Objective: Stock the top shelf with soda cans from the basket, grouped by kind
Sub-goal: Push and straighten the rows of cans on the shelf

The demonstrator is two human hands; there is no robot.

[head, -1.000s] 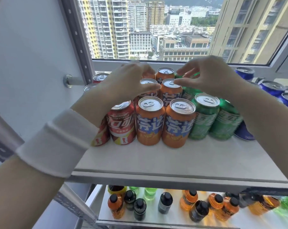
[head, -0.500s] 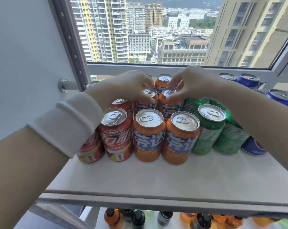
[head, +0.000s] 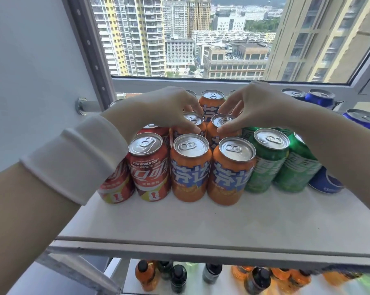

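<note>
- left hand [head: 169, 109] and right hand [head: 258, 107] each pinch the top of one orange can [head: 192, 119] in the second row.
- five orange cans [head: 190, 167] show on the shelf [head: 201, 220], between red cans [head: 150, 167] and green cans [head: 269, 162]; blue cans [head: 320, 99] far right.
- sleeve [head: 73, 162] hides part of one red can.
- bottles [head: 145, 273] below.

Five orange cans [head: 190, 167], three red cans [head: 148, 167], three green cans [head: 268, 160], at least three blue cans [head: 326, 182]

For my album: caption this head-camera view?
Left hand and right hand each grip an orange can on the shelf, between red cans and green cans.
</note>
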